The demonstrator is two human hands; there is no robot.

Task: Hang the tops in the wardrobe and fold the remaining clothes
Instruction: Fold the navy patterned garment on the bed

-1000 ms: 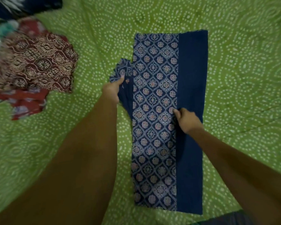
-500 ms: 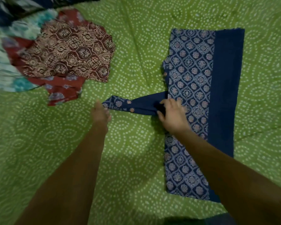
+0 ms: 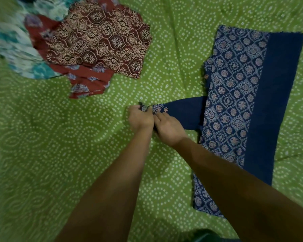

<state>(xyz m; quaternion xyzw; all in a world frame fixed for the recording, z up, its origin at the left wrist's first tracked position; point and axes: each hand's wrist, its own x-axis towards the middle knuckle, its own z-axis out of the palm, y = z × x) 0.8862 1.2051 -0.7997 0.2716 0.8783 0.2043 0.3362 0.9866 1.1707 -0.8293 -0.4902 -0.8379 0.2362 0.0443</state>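
Observation:
A navy blue printed garment lies folded lengthwise on the green bedspread, at the right. Its plain navy sleeve sticks out flat to the left. My left hand grips the sleeve's printed cuff at its far left end. My right hand sits just beside it, fingers on the lower edge of the sleeve near the cuff; whether they pinch the cloth is hidden by the back of the hand.
A heap of unfolded clothes lies at the top left: a maroon printed piece, a red floral one under it and a teal and white one. Something dark green shows at the bottom edge.
My right hand slid left along the sleeve from the garment's body to the cuff, next to my left hand. The sleeve now lies stretched out. The view shifted, so the garment sits further right.

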